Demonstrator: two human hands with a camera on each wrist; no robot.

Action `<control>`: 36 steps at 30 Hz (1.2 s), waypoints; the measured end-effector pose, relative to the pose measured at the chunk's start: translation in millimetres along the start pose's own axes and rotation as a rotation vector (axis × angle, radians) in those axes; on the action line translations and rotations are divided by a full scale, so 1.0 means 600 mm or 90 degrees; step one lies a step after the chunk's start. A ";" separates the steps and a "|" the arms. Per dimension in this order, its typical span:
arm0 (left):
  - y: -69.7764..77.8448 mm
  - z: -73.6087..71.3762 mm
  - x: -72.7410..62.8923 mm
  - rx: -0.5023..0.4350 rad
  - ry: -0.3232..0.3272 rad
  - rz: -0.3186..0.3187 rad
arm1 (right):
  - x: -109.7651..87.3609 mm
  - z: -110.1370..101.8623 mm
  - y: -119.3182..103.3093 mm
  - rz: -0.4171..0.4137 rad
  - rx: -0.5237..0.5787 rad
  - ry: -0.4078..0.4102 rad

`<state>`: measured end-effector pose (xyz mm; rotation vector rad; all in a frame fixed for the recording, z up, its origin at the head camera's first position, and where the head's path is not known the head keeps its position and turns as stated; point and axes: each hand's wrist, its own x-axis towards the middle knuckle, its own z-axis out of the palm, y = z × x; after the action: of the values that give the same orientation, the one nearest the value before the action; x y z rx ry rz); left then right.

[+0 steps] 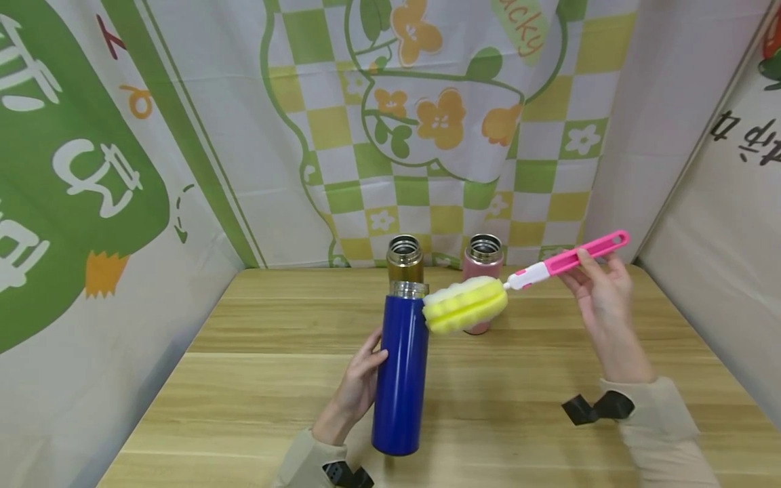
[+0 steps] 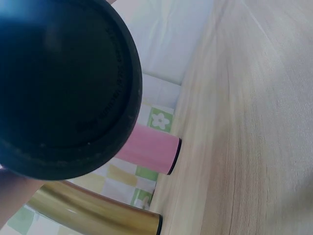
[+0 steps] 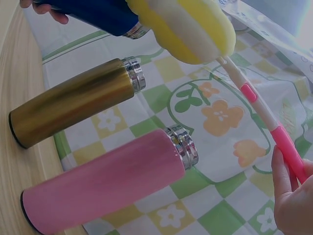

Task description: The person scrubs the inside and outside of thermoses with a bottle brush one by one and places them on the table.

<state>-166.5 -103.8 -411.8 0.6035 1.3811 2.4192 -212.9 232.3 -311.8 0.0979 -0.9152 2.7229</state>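
Observation:
In the head view my left hand (image 1: 358,381) grips a blue thermos bottle (image 1: 401,379) around its side, holding it above the table, mouth up and lidless. Its dark base (image 2: 68,93) fills the upper left of the left wrist view. Between the fingers and thumb of my right hand (image 1: 604,298) is the pink handle of a bottle brush (image 1: 586,252). Its yellow-and-white sponge head (image 1: 466,305) points left, beside the blue bottle's neck; whether they touch I cannot tell. The right wrist view shows the sponge (image 3: 188,29) near the bottle's steel mouth.
A gold thermos (image 3: 73,103) and a pink thermos (image 3: 105,183) stand uncapped at the back of the wooden table (image 1: 256,386). Behind them hangs a green-and-yellow checked cloth (image 1: 342,156). Printed cloth walls (image 1: 720,271) border both sides.

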 end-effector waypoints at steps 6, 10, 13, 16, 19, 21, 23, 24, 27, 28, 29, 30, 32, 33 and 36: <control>-0.001 0.002 0.002 0.055 0.032 -0.019 | -0.002 0.003 0.001 -0.002 -0.008 0.013; -0.003 0.002 0.005 0.124 0.066 -0.022 | -0.001 0.003 0.002 -0.004 -0.007 0.015; -0.005 0.002 0.005 0.146 0.101 -0.021 | 0.000 0.000 0.001 -0.009 0.010 0.018; -0.006 0.003 0.004 0.159 0.121 -0.015 | 0.002 -0.005 -0.001 -0.011 0.027 0.027; -0.005 0.005 0.002 0.164 0.123 -0.014 | 0.001 -0.012 -0.004 -0.004 0.036 0.033; -0.004 0.006 0.001 0.169 0.119 -0.016 | 0.000 -0.015 -0.006 0.004 0.028 0.035; -0.001 0.006 0.000 0.174 0.112 -0.013 | -0.002 -0.019 -0.008 0.010 0.027 0.031; 0.000 0.007 0.000 0.172 0.107 -0.012 | -0.003 -0.021 -0.008 0.013 0.027 0.029; 0.004 0.009 -0.002 0.157 0.086 -0.005 | -0.006 -0.026 -0.010 0.017 0.030 0.020; 0.004 0.009 -0.002 0.152 0.079 -0.006 | -0.007 -0.028 -0.010 0.018 0.029 0.016; 0.004 0.010 -0.002 0.141 0.073 -0.006 | -0.007 -0.030 -0.011 0.018 0.027 0.014; 0.004 0.009 -0.003 0.139 0.069 -0.005 | -0.008 -0.031 -0.011 0.018 0.025 0.012; 0.002 0.007 -0.002 0.138 0.062 -0.001 | -0.009 -0.033 -0.012 0.019 0.023 0.009; 0.002 0.006 -0.002 0.139 0.060 -0.001 | -0.009 -0.034 -0.012 0.018 0.021 0.008; 0.000 0.005 -0.003 0.149 0.058 0.003 | -0.009 -0.036 -0.012 0.018 0.009 0.009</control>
<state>-163.8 -102.5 -411.0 0.5568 1.7174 2.3327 -205.0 249.6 -325.5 0.0686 -0.8994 2.7527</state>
